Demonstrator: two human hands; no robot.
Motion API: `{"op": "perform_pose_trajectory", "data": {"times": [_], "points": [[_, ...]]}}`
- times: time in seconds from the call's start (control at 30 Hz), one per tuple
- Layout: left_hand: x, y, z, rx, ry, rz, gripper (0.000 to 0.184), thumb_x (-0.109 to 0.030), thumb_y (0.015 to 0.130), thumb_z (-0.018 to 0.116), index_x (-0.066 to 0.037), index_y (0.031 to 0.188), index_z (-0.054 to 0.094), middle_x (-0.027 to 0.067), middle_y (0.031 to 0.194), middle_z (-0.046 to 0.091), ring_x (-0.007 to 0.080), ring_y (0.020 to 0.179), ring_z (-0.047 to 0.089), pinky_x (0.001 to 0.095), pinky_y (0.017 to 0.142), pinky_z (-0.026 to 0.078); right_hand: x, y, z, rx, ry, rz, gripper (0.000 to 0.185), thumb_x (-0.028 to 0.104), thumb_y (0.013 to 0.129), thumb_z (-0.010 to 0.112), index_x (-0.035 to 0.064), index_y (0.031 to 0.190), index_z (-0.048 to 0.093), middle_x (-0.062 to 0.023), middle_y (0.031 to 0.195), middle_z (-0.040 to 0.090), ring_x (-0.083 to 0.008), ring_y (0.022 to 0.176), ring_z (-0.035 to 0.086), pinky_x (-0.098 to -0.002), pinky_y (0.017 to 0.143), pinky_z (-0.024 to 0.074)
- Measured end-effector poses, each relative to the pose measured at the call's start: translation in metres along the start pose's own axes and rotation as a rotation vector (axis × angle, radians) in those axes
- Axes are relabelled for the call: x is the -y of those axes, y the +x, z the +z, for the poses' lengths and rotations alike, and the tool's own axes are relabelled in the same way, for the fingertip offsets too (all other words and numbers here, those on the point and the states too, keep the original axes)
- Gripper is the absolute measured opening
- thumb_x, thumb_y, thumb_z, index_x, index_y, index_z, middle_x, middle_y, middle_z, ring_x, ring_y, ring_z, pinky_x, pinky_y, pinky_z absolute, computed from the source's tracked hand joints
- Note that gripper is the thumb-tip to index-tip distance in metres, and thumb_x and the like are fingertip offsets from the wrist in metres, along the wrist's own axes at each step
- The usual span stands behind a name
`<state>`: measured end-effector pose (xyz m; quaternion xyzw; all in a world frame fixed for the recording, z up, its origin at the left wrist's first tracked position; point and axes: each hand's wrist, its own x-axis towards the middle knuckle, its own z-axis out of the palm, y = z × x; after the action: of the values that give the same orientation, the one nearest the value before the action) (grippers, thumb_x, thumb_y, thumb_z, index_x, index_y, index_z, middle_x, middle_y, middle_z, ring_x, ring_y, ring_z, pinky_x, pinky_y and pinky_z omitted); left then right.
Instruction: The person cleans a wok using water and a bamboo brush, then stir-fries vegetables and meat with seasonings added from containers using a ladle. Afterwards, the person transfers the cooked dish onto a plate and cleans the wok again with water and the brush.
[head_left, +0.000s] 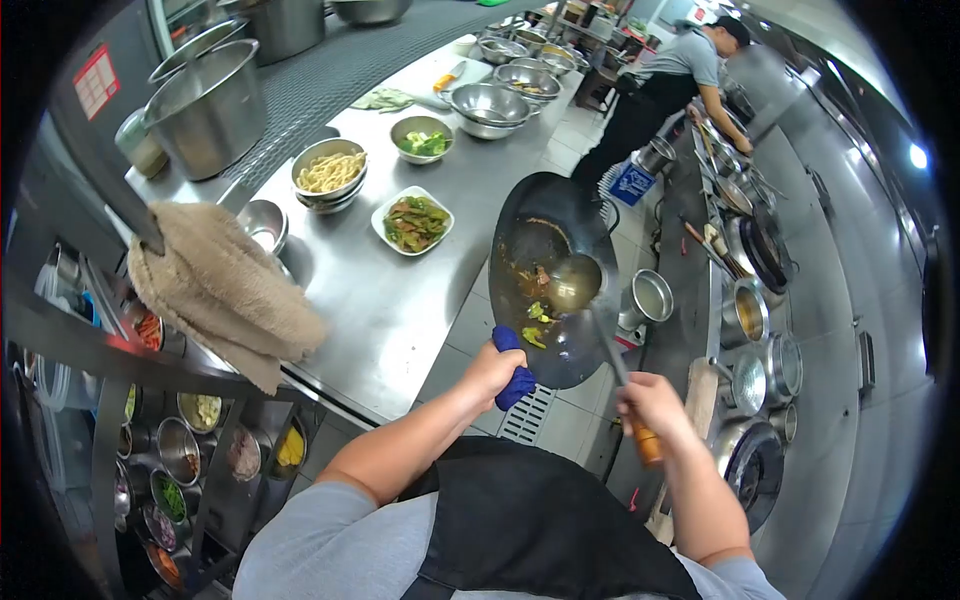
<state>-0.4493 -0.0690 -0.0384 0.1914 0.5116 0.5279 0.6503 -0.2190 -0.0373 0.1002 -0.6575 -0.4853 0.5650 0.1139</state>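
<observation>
My left hand [490, 372] is closed round the near rim of a black wok [520, 225], with a folded blue cloth [513, 365] in the grip. The wok is tilted and hangs over the floor beside the steel counter. A few green pieces [537, 335] and some brown sauce lie inside it. In my right hand [655, 405] is a ladle [574, 284], held by its wooden handle, its round bowl inside the wok. Left of the wok, a square white dish [412, 221] of cooked green vegetables and meat stands on the counter.
The steel counter [350, 310] carries a bowl of noodles [330, 172], a bowl of broccoli [421, 139] and several steel bowls [489, 106]. A beige towel [220, 285] hangs at left. The stove line [690, 250] with pots runs along the right, where a co-worker [670, 85] stands.
</observation>
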Motion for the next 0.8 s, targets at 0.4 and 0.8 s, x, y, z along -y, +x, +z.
{"op": "perform_pose_trajectory", "data": {"times": [0.4, 0.8], "points": [[0.023, 0.016, -0.012, 0.048, 0.004, -0.189, 0.006, -0.01, 0.074, 0.057, -0.005, 0.076, 0.058, 0.0037, 0.067, 0.058, 0.0146, 0.053, 0.056, 0.028, 0.046, 0.044, -0.039, -0.014, 0.003, 0.602, 0.99, 0.155, 0.034, 0.013, 0.091, 0.046, 0.0006, 0.123, 0.049, -0.0039, 0.067, 0.049, -0.0126, 0.039, 0.042, -0.0262, 0.037, 0.0318], [0.031, 0.006, 0.009, 0.064, 0.124, 0.05, 0.007, -0.006, 0.072, 0.057, -0.002, 0.078, 0.056, 0.0043, 0.068, 0.056, 0.0145, 0.057, 0.054, 0.0294, 0.051, 0.045, -0.045, -0.028, -0.066, 0.127, 0.14, 0.261, 0.006, 0.008, 0.084, 0.054, 0.0015, 0.085, 0.052, -0.0059, 0.063, 0.054, -0.0155, 0.043, 0.05, -0.0279, 0.039, 0.0392]]}}
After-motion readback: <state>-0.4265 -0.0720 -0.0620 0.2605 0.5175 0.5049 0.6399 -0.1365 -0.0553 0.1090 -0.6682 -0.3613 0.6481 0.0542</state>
